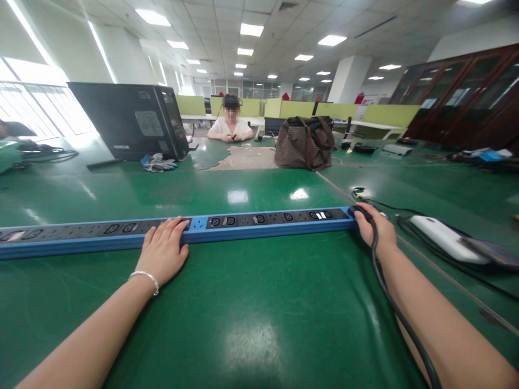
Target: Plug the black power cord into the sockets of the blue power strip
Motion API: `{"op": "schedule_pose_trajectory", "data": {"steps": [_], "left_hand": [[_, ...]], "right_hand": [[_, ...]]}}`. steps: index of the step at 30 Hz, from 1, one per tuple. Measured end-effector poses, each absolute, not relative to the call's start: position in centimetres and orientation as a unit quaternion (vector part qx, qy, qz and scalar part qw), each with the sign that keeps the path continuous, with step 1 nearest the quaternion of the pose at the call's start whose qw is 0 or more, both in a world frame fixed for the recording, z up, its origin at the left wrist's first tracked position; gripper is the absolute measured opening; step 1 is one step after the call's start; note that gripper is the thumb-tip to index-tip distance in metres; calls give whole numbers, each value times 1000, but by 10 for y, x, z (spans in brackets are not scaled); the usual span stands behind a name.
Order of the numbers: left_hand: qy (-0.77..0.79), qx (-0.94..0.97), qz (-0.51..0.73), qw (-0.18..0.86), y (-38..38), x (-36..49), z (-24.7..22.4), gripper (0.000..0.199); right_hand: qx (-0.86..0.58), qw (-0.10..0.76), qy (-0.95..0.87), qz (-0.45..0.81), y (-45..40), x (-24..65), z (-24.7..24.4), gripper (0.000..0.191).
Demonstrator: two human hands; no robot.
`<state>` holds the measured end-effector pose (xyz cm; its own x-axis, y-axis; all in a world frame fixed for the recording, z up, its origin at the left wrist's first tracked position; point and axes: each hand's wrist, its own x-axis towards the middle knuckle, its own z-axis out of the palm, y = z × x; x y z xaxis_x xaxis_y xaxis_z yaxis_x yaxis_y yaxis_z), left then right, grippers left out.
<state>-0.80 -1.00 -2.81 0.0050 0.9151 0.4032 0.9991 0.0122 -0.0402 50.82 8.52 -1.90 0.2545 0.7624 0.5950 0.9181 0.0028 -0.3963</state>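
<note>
A long blue power strip (267,231) with a black socket face lies across the green table. My left hand (164,246), with a bracelet at the wrist, is laid over it left of the blue socket, fingers across the top and thumb by the near side. At the strip's right end, my right hand (375,229) is closed around the end, where a thick black cable (379,275) comes out. The cable runs down along my right forearm. My right fingertips are partly hidden behind the cable and the strip's end.
To the right lie a white device (446,237) and thin black cables. Farther back stand a black computer case (133,121), gloves (159,162) and a brown bag (304,143). Another person (231,127) sits across the table, hands together. A seam crosses the tabletop at right.
</note>
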Motion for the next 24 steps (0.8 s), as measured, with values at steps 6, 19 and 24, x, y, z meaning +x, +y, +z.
{"op": "schedule_pose_trajectory", "data": {"steps": [6,19,24], "left_hand": [[-698,-686,-125,165,-10,-7,-29,55],[-696,-687,-120,170,-11,-6,-29,55],[-694,-688,-122,172,-11,-6,-30,54]], "right_hand": [[-697,377,-597,-128,86,507,-21,39],[-722,378,-571,-101,82,503,-18,42],[-707,416,-565,-94,87,511,-21,42]]}}
